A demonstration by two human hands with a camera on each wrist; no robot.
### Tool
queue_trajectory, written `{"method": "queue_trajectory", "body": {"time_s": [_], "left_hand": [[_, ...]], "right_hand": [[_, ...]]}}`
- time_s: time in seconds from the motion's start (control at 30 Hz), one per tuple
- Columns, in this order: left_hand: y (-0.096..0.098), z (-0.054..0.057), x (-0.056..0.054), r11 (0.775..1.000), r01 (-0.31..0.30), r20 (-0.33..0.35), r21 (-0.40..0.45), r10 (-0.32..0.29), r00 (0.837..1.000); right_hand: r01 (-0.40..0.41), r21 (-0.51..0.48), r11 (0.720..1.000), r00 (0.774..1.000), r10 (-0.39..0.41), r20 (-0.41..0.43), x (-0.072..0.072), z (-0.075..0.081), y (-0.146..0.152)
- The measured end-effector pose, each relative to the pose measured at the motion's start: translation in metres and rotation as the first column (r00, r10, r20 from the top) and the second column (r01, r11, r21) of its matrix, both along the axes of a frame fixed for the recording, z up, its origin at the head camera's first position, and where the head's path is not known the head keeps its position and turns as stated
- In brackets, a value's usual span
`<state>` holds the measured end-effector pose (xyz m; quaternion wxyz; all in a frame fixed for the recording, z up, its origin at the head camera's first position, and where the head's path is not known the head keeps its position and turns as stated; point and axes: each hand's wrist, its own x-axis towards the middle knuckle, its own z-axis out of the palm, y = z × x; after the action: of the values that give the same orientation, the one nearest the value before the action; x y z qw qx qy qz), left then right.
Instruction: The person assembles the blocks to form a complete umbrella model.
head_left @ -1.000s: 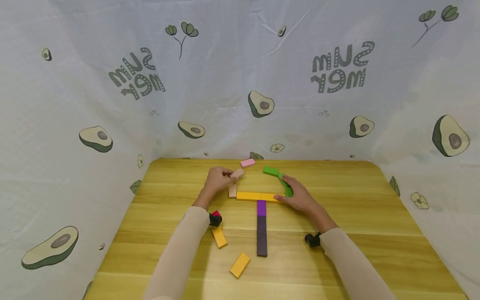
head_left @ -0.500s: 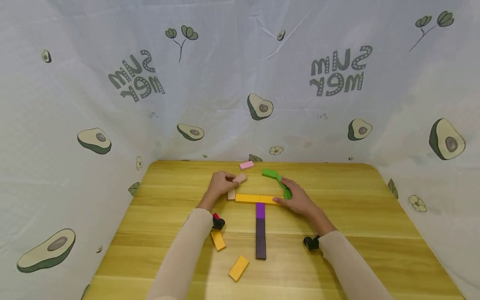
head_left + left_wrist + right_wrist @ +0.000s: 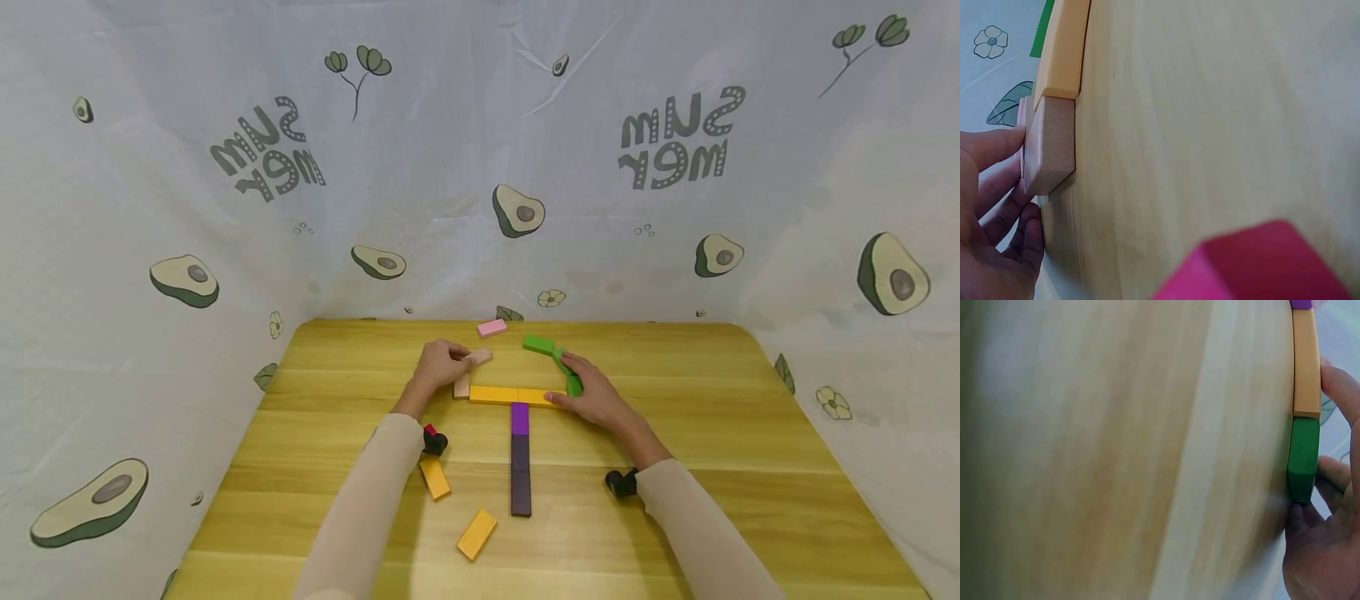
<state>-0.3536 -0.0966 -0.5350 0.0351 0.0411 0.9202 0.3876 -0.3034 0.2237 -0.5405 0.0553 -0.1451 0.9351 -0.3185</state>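
Note:
In the head view my left hand [image 3: 441, 367] pinches a beige wooden block [image 3: 480, 357] between thumb and fingers. That block lies slanted at the far end of another beige block [image 3: 461, 387], which meets the left end of a row of two yellow blocks [image 3: 493, 395]. My right hand [image 3: 597, 393] rests at the row's right end, its thumb on a yellow block and its spread fingers along a chain of green blocks [image 3: 538, 344]. The right wrist view shows the nearest green block [image 3: 1304, 456] end to end with the yellow one, fingertips against its far side.
A purple block [image 3: 520, 418] and two dark blocks [image 3: 521, 492] run from the yellow row toward me. Two loose yellow blocks [image 3: 477, 535] lie nearer. A pink block [image 3: 492, 327] lies at the back edge. A red block [image 3: 1254, 265] sits near my left wrist.
My left hand has shifted the slanted beige block slightly toward me and to the right. My right hand keeps its place; the whole head view shifts a little.

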Motion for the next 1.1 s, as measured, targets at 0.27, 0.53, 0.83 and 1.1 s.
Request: {"method": "queue_trajectory", "body": {"time_s": [0.27, 0.53, 0.83, 1.1], "left_hand": [[-0.0014, -0.0002, -0.0021, 1.0, 0.002, 0.004, -0.014, -0.002, 1.0], [-0.0016, -0.0004, -0.0009, 1.0, -0.003, 0.012, -0.015, 0.004, 1.0], [-0.0034, -0.0009, 0.0022, 1.0, -0.007, -0.001, 0.003, 0.007, 1.0], [-0.0027, -0.002, 0.0024, 1.0, -0.008, -0.01, 0.023, 0.008, 1.0]], "right_hand": [[0.008, -0.007, 1.0, 1.0, -0.008, 0.005, 0.0012, 0.0005, -0.0003], [0.001, -0.004, 1.0, 1.0, -0.001, -0.001, -0.0001, 0.0, 0.0004], [-0.007, -0.008, 1.0, 1.0, 0.007, 0.015, -0.0008, -0.003, 0.0012], [-0.004, -0.012, 1.0, 1.0, 0.004, 0.007, 0.0011, 0.0013, 0.0005]]}}
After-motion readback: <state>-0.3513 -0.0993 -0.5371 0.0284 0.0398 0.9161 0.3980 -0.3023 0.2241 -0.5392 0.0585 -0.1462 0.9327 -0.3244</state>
